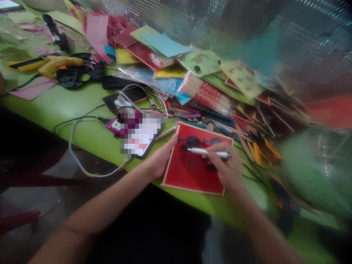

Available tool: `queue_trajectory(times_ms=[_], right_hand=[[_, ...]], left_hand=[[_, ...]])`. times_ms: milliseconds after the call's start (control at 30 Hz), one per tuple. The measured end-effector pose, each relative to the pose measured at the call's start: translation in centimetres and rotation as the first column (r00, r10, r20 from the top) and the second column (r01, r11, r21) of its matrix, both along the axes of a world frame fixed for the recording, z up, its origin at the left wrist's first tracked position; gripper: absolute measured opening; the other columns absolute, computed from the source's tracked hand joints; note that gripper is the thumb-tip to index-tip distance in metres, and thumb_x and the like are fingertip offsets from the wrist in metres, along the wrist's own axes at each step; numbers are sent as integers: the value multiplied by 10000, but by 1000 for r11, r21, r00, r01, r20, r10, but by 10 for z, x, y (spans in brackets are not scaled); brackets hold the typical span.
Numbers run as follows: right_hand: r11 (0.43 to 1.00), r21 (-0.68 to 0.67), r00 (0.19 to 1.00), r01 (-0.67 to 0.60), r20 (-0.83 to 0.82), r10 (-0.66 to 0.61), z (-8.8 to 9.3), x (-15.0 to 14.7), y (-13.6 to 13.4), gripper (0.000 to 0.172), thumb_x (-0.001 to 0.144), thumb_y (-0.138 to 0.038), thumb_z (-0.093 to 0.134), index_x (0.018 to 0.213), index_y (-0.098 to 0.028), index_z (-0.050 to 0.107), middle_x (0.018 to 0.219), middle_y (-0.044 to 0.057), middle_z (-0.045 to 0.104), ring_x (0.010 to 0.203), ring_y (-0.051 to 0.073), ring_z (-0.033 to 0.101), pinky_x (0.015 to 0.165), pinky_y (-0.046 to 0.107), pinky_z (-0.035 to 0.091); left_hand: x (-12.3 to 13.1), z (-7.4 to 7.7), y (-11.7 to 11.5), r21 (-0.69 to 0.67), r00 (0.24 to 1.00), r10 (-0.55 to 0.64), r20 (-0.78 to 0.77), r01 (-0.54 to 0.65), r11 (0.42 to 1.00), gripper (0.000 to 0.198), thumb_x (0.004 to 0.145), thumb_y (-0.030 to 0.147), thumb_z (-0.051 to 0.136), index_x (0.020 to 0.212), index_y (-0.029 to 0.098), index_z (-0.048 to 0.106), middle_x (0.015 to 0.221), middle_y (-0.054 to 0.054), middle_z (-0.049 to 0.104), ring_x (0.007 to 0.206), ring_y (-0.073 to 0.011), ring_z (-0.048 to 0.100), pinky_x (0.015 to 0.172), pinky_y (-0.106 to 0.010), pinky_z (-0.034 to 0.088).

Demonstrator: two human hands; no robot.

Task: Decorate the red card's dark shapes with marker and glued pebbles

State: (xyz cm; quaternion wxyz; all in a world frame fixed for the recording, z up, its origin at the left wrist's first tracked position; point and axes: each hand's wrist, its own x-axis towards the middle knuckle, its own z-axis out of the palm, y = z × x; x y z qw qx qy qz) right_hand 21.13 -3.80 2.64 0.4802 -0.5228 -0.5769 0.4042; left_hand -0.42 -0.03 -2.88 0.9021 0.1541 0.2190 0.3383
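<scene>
A red square card (187,175) with thin pale wooden strips along its edges lies at the near edge of the green table. Dark rounded shapes and drawn outlines show on its surface. My left hand (161,159) grips the card's left edge, thumb toward the top; its other fingers are mostly hidden. Over the card's right side, my right hand (227,165) pinches a white marker (200,150) with a teal end. The marker's dark tip points left and meets the black drawing, or hovers just above it.
Left of the card lie a phone with a lit screen (147,134), a purple power bank (112,126) and a white cable (72,141). Behind are a bundle of sticks (206,91) and coloured cards (166,44). Yellow glue gun (56,64) at left; green balloon-like ball (319,172) at right.
</scene>
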Motion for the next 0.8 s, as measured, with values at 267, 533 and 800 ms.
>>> queue_trajectory(times_ms=[267,533,800], right_hand=[[1000,26,1000,14,1,-14,-2,0,1,200,940,-436,784,991,-245,755,811,0,779,650,125,687,560,228,547],[999,37,1000,6,-7,-6,-1,-2,2,185,939,-426,790,985,-249,756,846,-4,776,690,120,708,584,218,559],[1000,22,1000,20,6,-20,1,-2,1,221,933,-456,786,968,-241,745,819,0,771,679,130,714,571,226,566]], left_hand=[[-1,1,-1,-4,1000,8,13,-8,1000,711,1020,652,559,1582,219,529,1387,-165,738,1275,-364,716,1159,-571,516],[0,1,-2,-2,1000,21,-11,-21,1000,709,1017,650,565,1572,209,536,1381,-165,741,1281,-358,713,1177,-566,498],[0,2,-1,1,1000,16,8,-16,1000,706,1026,643,554,1591,220,515,1359,-161,753,1253,-359,729,1138,-562,535]])
